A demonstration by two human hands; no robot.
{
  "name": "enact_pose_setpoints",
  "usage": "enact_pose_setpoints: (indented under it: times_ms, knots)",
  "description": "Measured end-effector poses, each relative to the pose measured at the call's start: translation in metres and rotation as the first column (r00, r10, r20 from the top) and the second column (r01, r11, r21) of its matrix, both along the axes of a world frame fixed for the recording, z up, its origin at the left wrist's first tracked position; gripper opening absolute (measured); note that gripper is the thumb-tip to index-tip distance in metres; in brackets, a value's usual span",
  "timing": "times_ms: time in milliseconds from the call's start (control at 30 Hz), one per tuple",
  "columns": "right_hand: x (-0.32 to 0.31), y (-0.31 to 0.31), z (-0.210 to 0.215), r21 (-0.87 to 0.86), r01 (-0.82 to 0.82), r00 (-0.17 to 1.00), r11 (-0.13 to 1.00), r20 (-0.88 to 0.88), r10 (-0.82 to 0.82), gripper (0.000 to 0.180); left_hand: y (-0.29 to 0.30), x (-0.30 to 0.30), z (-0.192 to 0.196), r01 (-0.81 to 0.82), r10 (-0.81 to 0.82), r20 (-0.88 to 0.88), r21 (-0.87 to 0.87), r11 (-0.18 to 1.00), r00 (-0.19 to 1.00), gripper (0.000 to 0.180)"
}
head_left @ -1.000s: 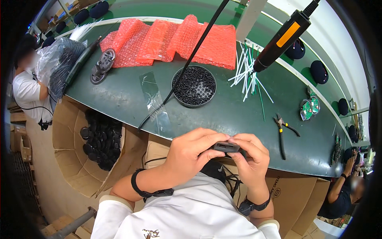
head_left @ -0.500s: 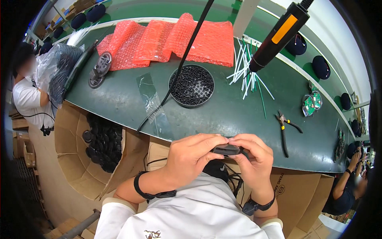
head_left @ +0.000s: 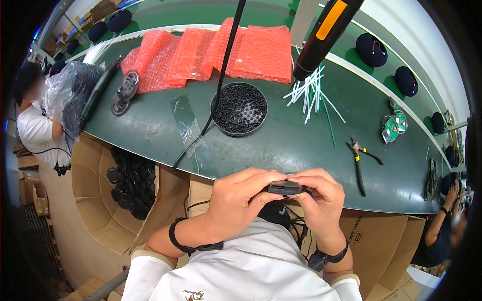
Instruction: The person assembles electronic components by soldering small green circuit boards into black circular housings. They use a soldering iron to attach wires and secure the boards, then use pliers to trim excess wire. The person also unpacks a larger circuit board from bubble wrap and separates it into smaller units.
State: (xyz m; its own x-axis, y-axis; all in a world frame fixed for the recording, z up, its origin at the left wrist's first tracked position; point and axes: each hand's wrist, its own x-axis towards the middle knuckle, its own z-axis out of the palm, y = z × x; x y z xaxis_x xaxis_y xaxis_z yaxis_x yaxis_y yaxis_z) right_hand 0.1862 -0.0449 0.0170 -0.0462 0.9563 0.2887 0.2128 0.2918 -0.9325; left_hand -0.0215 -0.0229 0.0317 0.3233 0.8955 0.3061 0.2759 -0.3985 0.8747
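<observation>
box of parts: cardboard box (head_left: pixel 100 200) sitting left of the person, full of black round pieces
left hand: left hand (head_left: pixel 240 198) curling its fingers around the small black part (head_left: pixel 285 188), pinching its left end
the part: being held just below the green table (head_left: pixel 281 145) edge
right hand: right hand (head_left: pixel 319 198) gripping the other end, fingers closed over it
pliers: pliers (head_left: pixel 359 160) lying off to the right

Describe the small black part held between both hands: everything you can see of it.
The small black part is flat and dark, seemingly plastic, lying roughly level with a greyish rectangular face toward the camera. The left hand and right hand pinch it from either side, fingers covering its ends. It is held just in front of the green worktable, above a dark bundle at the person's chest.
</observation>
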Motion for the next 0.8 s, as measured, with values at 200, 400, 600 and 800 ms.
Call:
enact_pose_setpoints:
  times_ms: [200, 400, 600, 800]
  knots:
    - [0.001, 0.001, -0.003, 0.041, -0.012, 1.000, 0.999, -0.002, 0.012, 0.020, 0.000, 0.001, -0.001, 0.009, -0.009, 0.006, 0.016, 1.000, 1.000, 0.026]
    - [0.001, 0.004, -0.001, 0.111, -0.028, 0.998, 0.993, 0.054, 0.023, 0.021, -0.003, 0.003, 0.001, -0.002, 0.002, 0.015, 0.012, 1.000, 1.000, 0.026]
    - [0.004, 0.011, 0.000, 0.212, -0.031, 0.983, 0.977, 0.183, -0.008, 0.024, 0.007, 0.004, -0.008, -0.030, 0.040, -0.039, 0.221, 0.975, 0.998, 0.030]
    - [0.018, 0.026, -0.010, 0.329, -0.123, 0.860, 0.936, 0.505, -0.064, 0.030, 0.007, 0.005, -0.035, 0.010, 0.092, -0.279, 0.344, 0.939, 0.956, 0.043]
